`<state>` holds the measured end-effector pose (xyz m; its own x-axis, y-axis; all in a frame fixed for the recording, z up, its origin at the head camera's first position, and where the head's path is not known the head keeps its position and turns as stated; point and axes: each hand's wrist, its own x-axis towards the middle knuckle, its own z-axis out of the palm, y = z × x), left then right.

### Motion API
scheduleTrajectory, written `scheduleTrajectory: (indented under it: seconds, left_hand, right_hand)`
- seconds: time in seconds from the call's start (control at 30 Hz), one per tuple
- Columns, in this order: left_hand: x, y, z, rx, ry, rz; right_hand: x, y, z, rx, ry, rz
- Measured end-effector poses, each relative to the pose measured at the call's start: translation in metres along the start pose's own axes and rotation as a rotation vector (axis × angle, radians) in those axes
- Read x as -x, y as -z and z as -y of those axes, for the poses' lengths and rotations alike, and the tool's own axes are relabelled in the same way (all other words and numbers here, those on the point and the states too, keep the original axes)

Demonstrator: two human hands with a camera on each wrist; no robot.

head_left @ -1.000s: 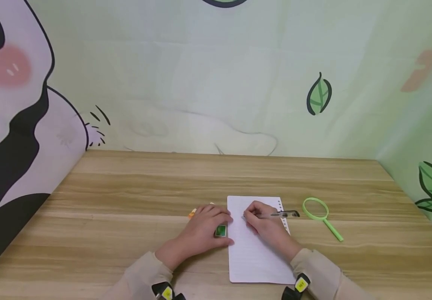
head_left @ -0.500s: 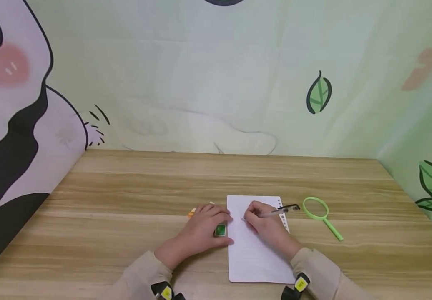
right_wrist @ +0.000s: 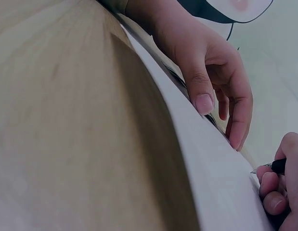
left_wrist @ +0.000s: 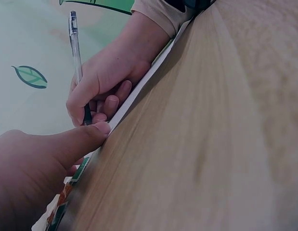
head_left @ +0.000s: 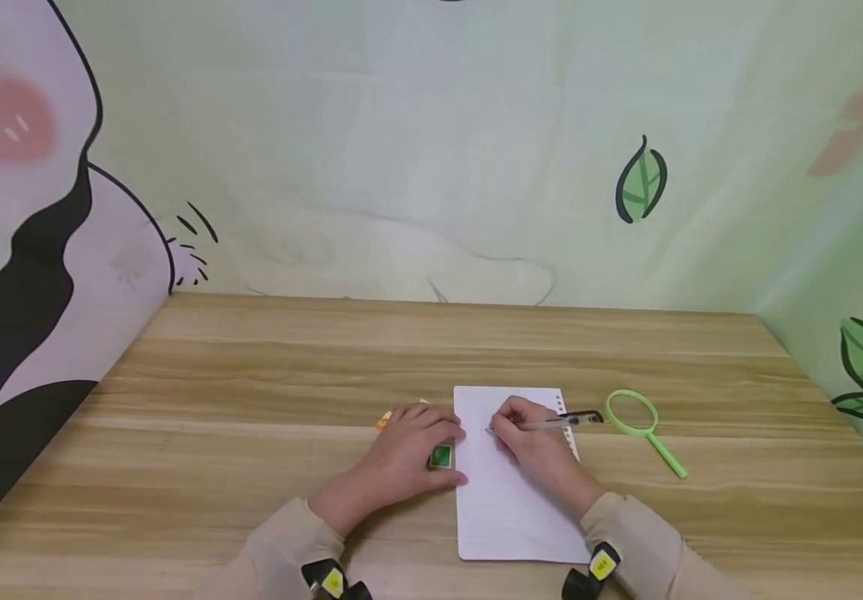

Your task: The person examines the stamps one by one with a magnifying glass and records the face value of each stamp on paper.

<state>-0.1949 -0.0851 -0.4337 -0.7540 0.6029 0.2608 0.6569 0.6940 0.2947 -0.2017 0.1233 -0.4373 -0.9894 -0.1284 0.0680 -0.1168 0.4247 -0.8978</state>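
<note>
In the head view my right hand (head_left: 540,442) pinches a clear pen (head_left: 551,423) with a black cap end. Its tip touches or nearly touches a sheet of lined white paper (head_left: 510,517) near the upper left. My left hand (head_left: 405,450) lies at the sheet's left edge, its thumb and fingertips resting on that edge and its fingers loosely bent. A small flat piece with a green square (head_left: 441,456) shows between thumb and fingers. An orange and yellow bit (head_left: 384,421) pokes out behind the knuckles; the rest is hidden under the hand.
A green magnifying glass (head_left: 631,413) lies right of the paper, its handle pointing toward the front right. The wooden table (head_left: 289,358) ends at a pale green wall cloth (head_left: 371,150) with a panda and leaves printed on it.
The pen's tip has shifted very slightly to the right, and its cap end has tilted a little. My left hand stays on the paper's edge. The head view has tipped slightly downward.
</note>
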Motion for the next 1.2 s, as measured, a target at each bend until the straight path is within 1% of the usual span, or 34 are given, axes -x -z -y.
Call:
scheduleTrajectory:
  seconds: [0.4, 0.5, 0.63, 0.9, 1.03, 1.2]
  left_hand:
    - [-0.0009, -0.0013, -0.0007, 0.007, 0.000, 0.015]
    - [-0.0010, -0.0011, -0.0005, 0.004, 0.001, 0.013]
    - [-0.0010, 0.0001, -0.0003, 0.015, 0.007, 0.009]
    - [0.0005, -0.0001, -0.0012, 0.016, 0.020, 0.039]
    - [0.0001, 0.0003, -0.0012, 0.016, 0.018, 0.030]
    - [0.0000, 0.0009, -0.0011, 0.019, 0.017, 0.020]
  right_hand:
    - [0.0007, 0.0019, -0.0015, 0.055, 0.008, -0.013]
    - [0.0002, 0.0019, -0.0014, 0.052, 0.015, -0.002]
    - [-0.0011, 0.0011, -0.0026, 0.022, 0.018, 0.006]
    - [0.0004, 0.0023, -0.0036, 0.030, -0.057, -0.078]
    - [0.0002, 0.0030, -0.0027, 0.029, -0.056, -0.073]
    - [-0.0005, 0.0026, -0.0019, 0.044, -0.035, -0.078]
